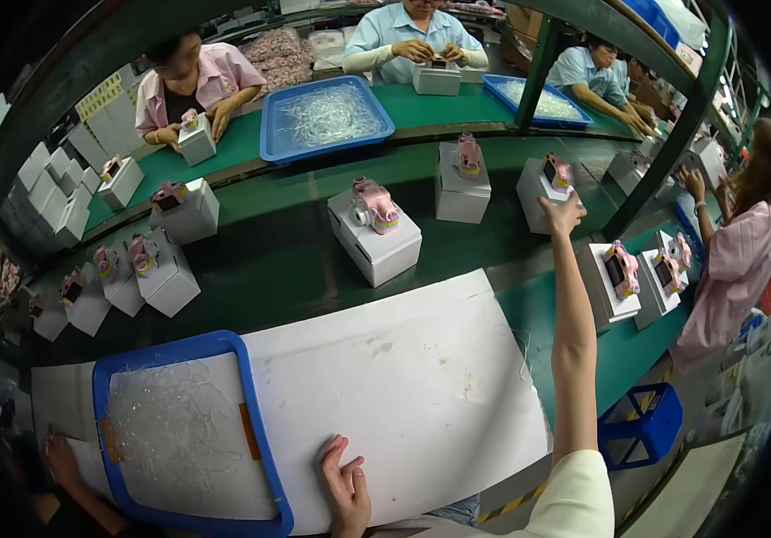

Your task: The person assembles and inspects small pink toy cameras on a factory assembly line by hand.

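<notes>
My right arm stretches far out over the green conveyor. At its end my right hand (pixel 563 213) has its fingers round the near end of a white box (pixel 533 193). A pink toy camera (pixel 557 169) lies on top of that box, just past my fingertips. My left hand (pixel 347 489) rests over the white board (pixel 385 386) with its fingers loosely bent and apart, nothing in them. Beside it stands a blue-rimmed tray (pixel 255 421) with clear, thin loops or strings spread in it.
Several white boxes topped with pink toy cameras, such as this box (pixel 374 247), stand along the conveyor (pixel 287 215). Co-workers sit across it; one person stands at right. Another person's hand (pixel 60 457) is at lower left. A green post (pixel 663 134) rises near my right hand.
</notes>
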A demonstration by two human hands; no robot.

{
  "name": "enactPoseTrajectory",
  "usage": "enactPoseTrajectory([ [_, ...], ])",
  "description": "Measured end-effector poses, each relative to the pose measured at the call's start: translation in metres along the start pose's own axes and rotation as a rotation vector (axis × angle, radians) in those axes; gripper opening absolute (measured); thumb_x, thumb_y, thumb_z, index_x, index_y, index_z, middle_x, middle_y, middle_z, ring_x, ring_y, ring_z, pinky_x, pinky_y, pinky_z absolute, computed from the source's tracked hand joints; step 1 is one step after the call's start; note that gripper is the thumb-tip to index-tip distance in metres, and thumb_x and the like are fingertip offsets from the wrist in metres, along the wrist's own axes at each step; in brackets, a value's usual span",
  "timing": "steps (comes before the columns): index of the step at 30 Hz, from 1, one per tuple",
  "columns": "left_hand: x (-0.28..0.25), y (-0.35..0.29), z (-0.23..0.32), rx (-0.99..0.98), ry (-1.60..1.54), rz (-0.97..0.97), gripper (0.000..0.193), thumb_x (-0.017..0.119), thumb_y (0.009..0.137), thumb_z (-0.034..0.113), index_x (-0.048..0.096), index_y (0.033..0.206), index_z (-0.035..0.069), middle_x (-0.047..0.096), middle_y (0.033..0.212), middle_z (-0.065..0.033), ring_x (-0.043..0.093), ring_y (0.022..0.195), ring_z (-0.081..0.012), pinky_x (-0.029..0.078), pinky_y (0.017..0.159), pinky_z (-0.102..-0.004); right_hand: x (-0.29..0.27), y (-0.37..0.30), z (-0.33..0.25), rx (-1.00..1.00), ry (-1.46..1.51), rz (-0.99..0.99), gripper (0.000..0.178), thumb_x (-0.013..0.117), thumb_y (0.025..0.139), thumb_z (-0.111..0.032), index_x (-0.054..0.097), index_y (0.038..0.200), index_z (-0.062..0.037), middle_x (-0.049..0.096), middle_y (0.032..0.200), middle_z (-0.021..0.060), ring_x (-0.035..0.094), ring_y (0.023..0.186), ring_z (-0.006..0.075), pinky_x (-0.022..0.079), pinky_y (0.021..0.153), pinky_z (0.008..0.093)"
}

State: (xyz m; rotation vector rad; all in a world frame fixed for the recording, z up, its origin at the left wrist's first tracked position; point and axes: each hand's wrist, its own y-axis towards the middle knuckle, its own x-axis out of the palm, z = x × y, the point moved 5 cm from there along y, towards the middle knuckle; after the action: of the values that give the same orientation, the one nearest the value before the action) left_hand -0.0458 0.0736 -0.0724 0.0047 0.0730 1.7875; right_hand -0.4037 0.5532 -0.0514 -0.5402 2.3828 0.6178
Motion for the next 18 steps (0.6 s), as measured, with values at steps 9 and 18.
enactPoseTrajectory([
  [9,-0.008,-0.001,0.001,0.057,-0.01,-0.051,0.039,0.037,0.08,-0.003,0.034,0.119,0.001,0.03,0.129,-0.015,0.036,0.115,-0.0247,0.037,0.089,-0.0318,-0.152,-0.084,-0.077,-0.461,0.371,0.039,0.08,0.072,0.063,-0.032,0.034,0.126,-0.0024,0.032,0.118,0.0236,0.039,0.104,0.0347,0.034,0.09,0.0391],
  [18,-0.045,0.021,0.003,0.005,-0.243,-0.03,0.043,0.029,0.09,0.032,0.047,0.112,0.0,0.045,0.121,-0.0143,0.041,0.11,-0.0214,0.034,0.091,-0.0329,-0.236,-0.349,-0.086,-0.854,0.334,-1.276,0.084,0.075,0.054,-0.016,0.035,0.128,-0.0111,0.025,0.126,0.0144,0.032,0.115,0.0327,0.046,0.083,0.0419],
])
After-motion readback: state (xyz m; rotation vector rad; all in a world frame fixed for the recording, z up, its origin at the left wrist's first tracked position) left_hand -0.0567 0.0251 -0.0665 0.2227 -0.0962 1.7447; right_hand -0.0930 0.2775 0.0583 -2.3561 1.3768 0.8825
